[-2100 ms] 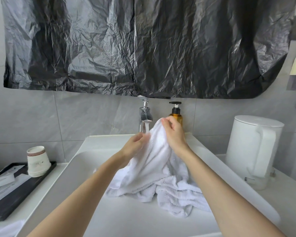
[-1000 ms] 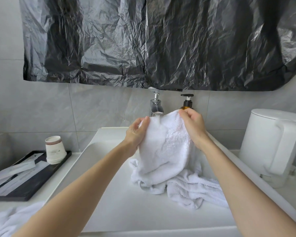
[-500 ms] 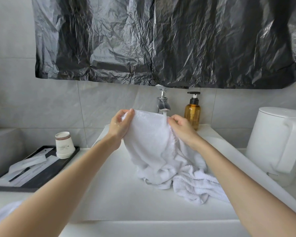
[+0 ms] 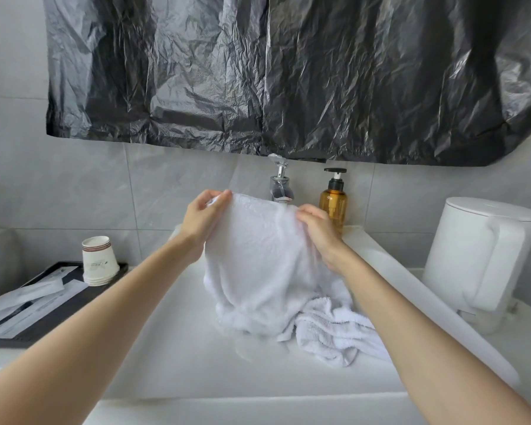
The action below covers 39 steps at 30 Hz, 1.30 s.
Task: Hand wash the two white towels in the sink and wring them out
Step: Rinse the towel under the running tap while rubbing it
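Top edge of white terry towel (image 4: 258, 265) pinched by left hand (image 4: 201, 222), right hand (image 4: 318, 231) fingers; chrome tap (image 4: 279, 185) just behind fingers. Risk: soaked weight pulling edge from light pinch.

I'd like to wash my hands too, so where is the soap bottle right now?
In the head view the amber soap bottle stands at the back of the sink, just right of the faucet and behind the right hand.

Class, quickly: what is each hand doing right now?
Left hand: pinching the towel.
Right hand: gripping the same towel.
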### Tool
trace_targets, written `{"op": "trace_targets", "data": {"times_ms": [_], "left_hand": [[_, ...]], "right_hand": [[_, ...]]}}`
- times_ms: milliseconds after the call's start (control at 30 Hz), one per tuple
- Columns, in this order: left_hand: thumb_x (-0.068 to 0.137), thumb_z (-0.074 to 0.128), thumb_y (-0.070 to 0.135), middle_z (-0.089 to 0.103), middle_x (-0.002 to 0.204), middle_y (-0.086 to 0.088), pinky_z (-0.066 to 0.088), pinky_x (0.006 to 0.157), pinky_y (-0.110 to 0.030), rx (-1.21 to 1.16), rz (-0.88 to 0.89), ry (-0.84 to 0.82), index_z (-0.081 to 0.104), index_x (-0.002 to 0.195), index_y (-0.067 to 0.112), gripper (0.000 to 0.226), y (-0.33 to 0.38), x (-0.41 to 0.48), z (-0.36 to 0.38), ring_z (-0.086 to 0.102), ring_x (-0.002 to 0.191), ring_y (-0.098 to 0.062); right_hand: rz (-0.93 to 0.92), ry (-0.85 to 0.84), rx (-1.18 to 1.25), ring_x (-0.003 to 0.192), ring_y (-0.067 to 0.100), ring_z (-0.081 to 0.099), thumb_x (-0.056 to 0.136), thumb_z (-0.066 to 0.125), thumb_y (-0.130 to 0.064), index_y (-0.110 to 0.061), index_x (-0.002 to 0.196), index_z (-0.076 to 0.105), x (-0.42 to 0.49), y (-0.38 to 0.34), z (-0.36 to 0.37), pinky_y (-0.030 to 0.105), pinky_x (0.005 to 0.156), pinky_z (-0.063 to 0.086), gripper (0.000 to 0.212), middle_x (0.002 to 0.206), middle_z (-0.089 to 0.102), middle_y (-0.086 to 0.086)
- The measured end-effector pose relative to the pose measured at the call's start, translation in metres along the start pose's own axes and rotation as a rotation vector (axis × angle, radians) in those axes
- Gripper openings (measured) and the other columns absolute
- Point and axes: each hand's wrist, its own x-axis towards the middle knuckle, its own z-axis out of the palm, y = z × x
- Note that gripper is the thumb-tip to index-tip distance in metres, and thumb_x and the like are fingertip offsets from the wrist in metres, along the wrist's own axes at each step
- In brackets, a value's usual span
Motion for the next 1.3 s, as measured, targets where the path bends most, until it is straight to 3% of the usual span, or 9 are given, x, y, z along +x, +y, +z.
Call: {"op": "trace_targets", "data": {"times_ms": [100,200,367,533,633,700,800,933,1300], "left_hand": [[0.095,0.060,0.037,0.048,0.066,0.007,0.028,0.034,-0.012,-0.053,-0.025,-0.032,0.055,0.075,0.025,0.024,-0.004,-0.001,0.019,0.042,0.045,-0.003],[0.096,0.059,0.033,0.043,0.062,0.007,0.025,0.032,-0.012,-0.080,-0.062,-0.049,0.053,0.074,0.025,0.025,-0.007,-0.001,0.035,0.037,0.034,0.002],[0.097,0.056,0.032,0.039,0.063,0.005,0.022,0.031,-0.014,-0.073,-0.139,-0.120,0.049,0.079,0.021,0.022,-0.012,-0.003,0.054,0.034,0.030,0.001],[0.059,0.054,0.044,0.037,0.091,-0.007,0.021,0.056,-0.032,-0.159,-0.285,-0.229,0.047,0.083,0.018,0.036,-0.025,0.002,0.060,0.029,0.063,-0.017],[0.069,0.053,0.034,0.051,0.082,-0.009,0.033,0.065,-0.028,-0.166,-0.311,-0.249,0.059,0.090,0.013,0.029,-0.024,-0.001,0.065,0.045,0.071,-0.019],[0.070,0.056,0.031,0.060,0.098,-0.007,0.039,0.072,-0.028,-0.178,-0.323,-0.259,0.064,0.112,0.010,0.047,-0.024,-0.002,0.068,0.053,0.087,-0.021],[0.088,0.055,0.020,0.059,0.099,-0.007,0.041,0.064,-0.028,-0.175,-0.294,-0.274,0.063,0.119,0.010,0.034,-0.027,-0.002,0.071,0.055,0.086,-0.021],[0.092,0.058,0.020,0.054,0.076,0.002,0.038,0.059,-0.027,-0.169,-0.269,-0.283,0.063,0.092,0.023,0.006,-0.031,0.000,0.070,0.052,0.068,-0.017],[0.093,0.058,0.020,0.052,0.069,0.004,0.033,0.051,-0.024,-0.163,-0.248,-0.190,0.064,0.088,0.024,0.009,-0.026,0.007,0.041,0.045,0.057,-0.012]], "right_hand": [[0.004,0.094,0.062,0.076,0.020,0.034,0.088,0.047,-0.013,-0.012,0.080,0.052,-0.001,-0.005,-0.011,0.033,0.064,0.024,0.009,0.079,0.040,0.007],[0.033,0.197,0.105,0.068,0.018,0.028,0.089,0.047,-0.009,-0.016,0.067,0.040,0.000,-0.007,-0.019,0.031,0.060,0.020,0.025,0.070,0.030,0.005],[0.064,0.313,0.100,0.053,0.010,0.022,0.093,0.044,-0.010,-0.018,0.062,0.031,-0.002,-0.012,-0.031,0.015,0.039,0.018,0.034,0.061,0.026,-0.004],[0.089,0.405,0.120,0.054,0.012,0.019,0.090,0.045,-0.013,-0.020,0.060,0.027,-0.001,-0.008,-0.037,0.029,0.053,0.016,0.035,0.059,0.024,-0.004],[0.081,0.457,0.112,0.054,0.013,0.020,0.088,0.047,-0.017,-0.021,0.057,0.024,0.000,-0.005,-0.040,0.031,0.056,0.016,0.039,0.056,0.023,-0.005],[0.077,0.505,0.099,0.054,0.013,0.018,0.087,0.047,-0.018,-0.021,0.056,0.021,0.001,-0.005,-0.042,0.032,0.056,0.015,0.040,0.053,0.020,-0.007],[0.096,0.573,0.083,0.053,0.014,0.017,0.084,0.048,-0.020,-0.022,0.053,0.019,0.001,-0.005,-0.045,0.032,0.056,0.016,0.042,0.046,0.018,-0.010],[0.098,0.575,0.068,0.053,0.014,0.017,0.084,0.049,-0.021,-0.023,0.048,0.018,0.002,-0.004,-0.045,0.031,0.055,0.016,0.047,0.045,0.018,-0.011],[0.020,0.391,0.015,0.042,0.007,0.018,0.089,0.047,-0.013,-0.020,0.057,0.023,0.000,-0.003,-0.033,0.019,0.040,0.013,0.041,0.046,0.020,-0.012]]}}
